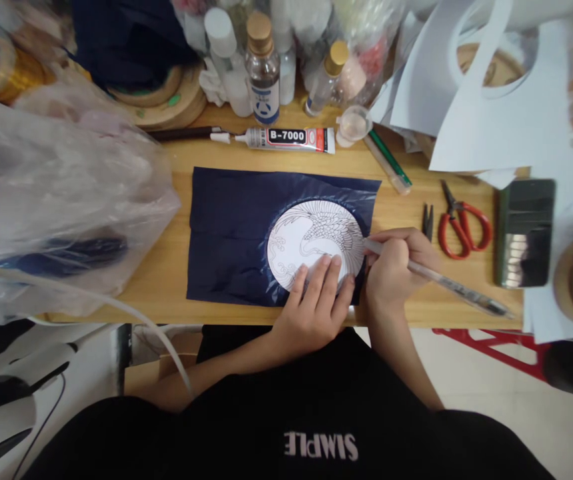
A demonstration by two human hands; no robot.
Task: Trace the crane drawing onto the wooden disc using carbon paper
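Observation:
A round white paper (pixel 286 243) printed with a line drawing of a crane lies on a dark blue sheet (pixel 226 233), towards the sheet's right end. My left hand (pixel 316 300) rests with fingers outstretched over the paper's lower edge. In a writing grip, my right hand (pixel 396 267) is closed round a pen (pixel 446 285). The pen's tip is at the right rim of the round paper, by the blue sheet. Whether it touches the paper or the sheet I cannot tell.
Red-handled pliers (pixel 459 227) and a phone (pixel 526 233) lie to the right. Behind the sheet are a B-7000 glue tube (pixel 286 139), a green pen (pixel 389 157) and several bottles (pixel 263 73). A plastic bag (pixel 66 200) covers the table's left side; cut white paper (pixel 491 120) lies back right.

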